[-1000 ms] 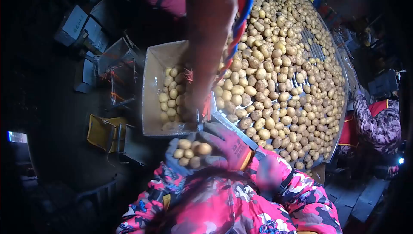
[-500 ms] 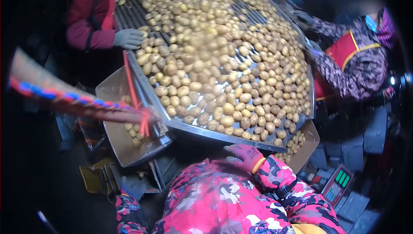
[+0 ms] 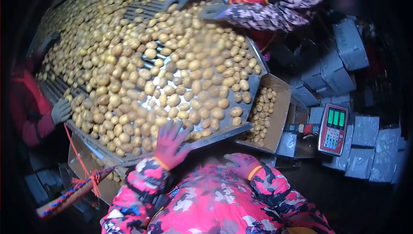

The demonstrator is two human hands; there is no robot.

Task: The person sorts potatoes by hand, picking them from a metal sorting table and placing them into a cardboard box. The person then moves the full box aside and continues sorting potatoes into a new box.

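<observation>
My left hand [image 3: 171, 143], in a pink and grey glove, reaches over the front metal edge of the sorting table [image 3: 206, 141]. Its fingers are spread and nothing is in them; the fingertips lie beside the nearest potatoes [image 3: 174, 100]. In front of my chest is my right hand [image 3: 244, 166], gloved alike, with fingers stretched loosely to the left and no object visible in it. Potatoes cover most of the table, thinning towards the front right corner. A cardboard box [image 3: 279, 113] of potatoes stands just beyond the right hand, under the table's corner.
Across the table a co-worker's gloved hands [image 3: 214, 12] reach over the potatoes. Another person's glove [image 3: 61, 111] rests at the left edge. A rope-wrapped bar [image 3: 71, 194] juts out at lower left. On the right stand a scale display [image 3: 333, 129] and wrapped cartons [image 3: 361, 133].
The view has swung to the right. My left hand has come up from low at my side to the table's front edge, fingers spreading. My right hand stays near my chest.
</observation>
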